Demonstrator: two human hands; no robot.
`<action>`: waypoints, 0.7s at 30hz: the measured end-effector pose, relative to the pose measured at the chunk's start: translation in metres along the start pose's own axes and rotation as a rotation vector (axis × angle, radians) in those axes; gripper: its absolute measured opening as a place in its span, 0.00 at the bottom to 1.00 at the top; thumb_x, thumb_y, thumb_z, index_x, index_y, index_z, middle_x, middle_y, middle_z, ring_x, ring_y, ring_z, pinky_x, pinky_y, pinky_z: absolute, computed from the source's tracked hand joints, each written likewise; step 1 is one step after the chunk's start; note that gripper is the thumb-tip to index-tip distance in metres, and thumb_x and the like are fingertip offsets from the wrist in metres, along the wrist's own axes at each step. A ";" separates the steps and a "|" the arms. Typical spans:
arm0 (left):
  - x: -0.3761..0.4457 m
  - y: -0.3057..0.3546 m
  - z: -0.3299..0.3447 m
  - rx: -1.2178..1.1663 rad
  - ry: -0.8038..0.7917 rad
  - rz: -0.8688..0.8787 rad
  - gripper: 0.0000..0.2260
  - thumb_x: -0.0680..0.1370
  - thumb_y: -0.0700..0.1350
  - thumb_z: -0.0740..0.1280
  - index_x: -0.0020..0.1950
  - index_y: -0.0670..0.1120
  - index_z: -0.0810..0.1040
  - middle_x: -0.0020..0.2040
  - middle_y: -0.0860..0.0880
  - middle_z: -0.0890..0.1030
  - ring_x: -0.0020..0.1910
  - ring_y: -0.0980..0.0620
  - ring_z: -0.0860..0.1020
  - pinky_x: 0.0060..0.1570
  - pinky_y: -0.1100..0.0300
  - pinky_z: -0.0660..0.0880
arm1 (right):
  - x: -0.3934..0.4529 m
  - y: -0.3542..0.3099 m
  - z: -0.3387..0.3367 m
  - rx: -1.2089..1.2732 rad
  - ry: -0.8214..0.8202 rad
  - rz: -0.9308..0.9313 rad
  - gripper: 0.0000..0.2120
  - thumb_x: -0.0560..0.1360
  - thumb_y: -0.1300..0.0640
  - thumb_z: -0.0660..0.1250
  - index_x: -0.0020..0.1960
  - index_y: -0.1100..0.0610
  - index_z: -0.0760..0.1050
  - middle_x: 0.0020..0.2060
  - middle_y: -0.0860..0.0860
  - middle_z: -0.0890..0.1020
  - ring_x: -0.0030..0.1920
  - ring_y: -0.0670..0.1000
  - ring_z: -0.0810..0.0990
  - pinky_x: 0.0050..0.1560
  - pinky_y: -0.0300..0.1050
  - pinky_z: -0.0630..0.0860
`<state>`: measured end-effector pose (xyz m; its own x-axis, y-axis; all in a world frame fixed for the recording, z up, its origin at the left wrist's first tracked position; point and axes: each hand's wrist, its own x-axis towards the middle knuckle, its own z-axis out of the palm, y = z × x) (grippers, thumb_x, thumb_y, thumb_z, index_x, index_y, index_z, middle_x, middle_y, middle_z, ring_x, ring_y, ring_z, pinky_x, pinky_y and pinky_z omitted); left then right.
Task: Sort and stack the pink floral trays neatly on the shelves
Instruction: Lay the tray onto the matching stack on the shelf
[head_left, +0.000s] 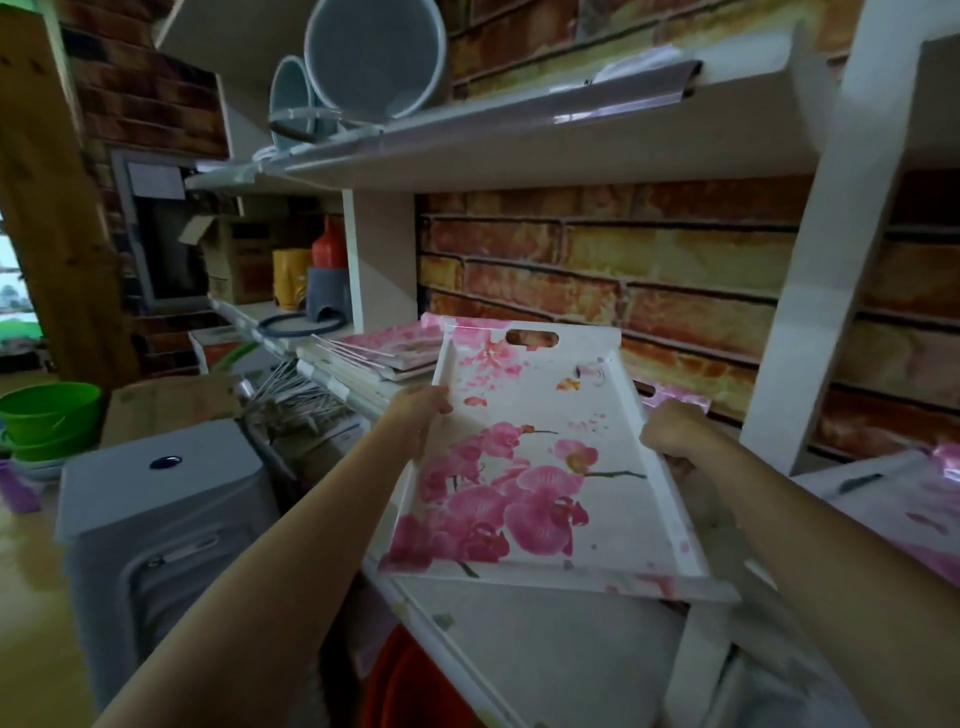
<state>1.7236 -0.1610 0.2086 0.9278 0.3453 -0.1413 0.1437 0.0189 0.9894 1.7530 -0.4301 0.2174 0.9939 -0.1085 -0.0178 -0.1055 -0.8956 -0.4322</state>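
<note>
I hold a white tray printed with pink orchids (540, 457) level above the white shelf (545, 654), its slotted handle pointing away from me. My left hand (418, 415) grips the tray's left rim and my right hand (670, 434) grips its right rim. A stack of similar pink floral trays (384, 351) lies on the shelf behind and to the left. Another pink tray's edge (680, 401) shows just behind my right hand. More pink floral trays (914, 514) lie at the right, past the white upright.
An upper shelf (519, 140) holds grey buckets (374, 57). A white upright (810, 291) stands at right before a brick-pattern wall. Left of the shelf stand a grey plastic stool (156, 499), green basins (49, 415), a cardboard box (171, 402) and metal rods (296, 389).
</note>
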 end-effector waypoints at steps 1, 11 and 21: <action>0.007 0.002 0.006 0.011 -0.006 0.005 0.06 0.77 0.36 0.63 0.52 0.39 0.78 0.42 0.43 0.74 0.39 0.47 0.72 0.37 0.59 0.72 | 0.007 0.002 0.000 0.020 -0.004 0.005 0.17 0.76 0.64 0.57 0.63 0.65 0.72 0.32 0.56 0.73 0.32 0.56 0.76 0.32 0.46 0.76; 0.069 0.017 0.054 0.228 -0.033 0.032 0.18 0.75 0.36 0.64 0.64 0.34 0.73 0.40 0.43 0.71 0.32 0.50 0.69 0.28 0.62 0.66 | 0.048 0.023 0.013 0.065 -0.018 0.033 0.04 0.76 0.66 0.57 0.48 0.59 0.65 0.30 0.54 0.70 0.29 0.52 0.71 0.27 0.42 0.71; 0.149 0.013 0.086 0.463 -0.296 0.051 0.17 0.75 0.38 0.67 0.64 0.37 0.75 0.53 0.41 0.73 0.43 0.46 0.73 0.38 0.60 0.70 | 0.075 0.026 0.023 0.014 -0.015 0.224 0.15 0.76 0.62 0.59 0.60 0.64 0.72 0.34 0.53 0.72 0.32 0.51 0.73 0.30 0.42 0.72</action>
<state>1.8931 -0.1899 0.1976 0.9852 0.0550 -0.1626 0.1704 -0.4285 0.8873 1.8253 -0.4521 0.1843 0.9462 -0.2972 -0.1281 -0.3230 -0.8438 -0.4284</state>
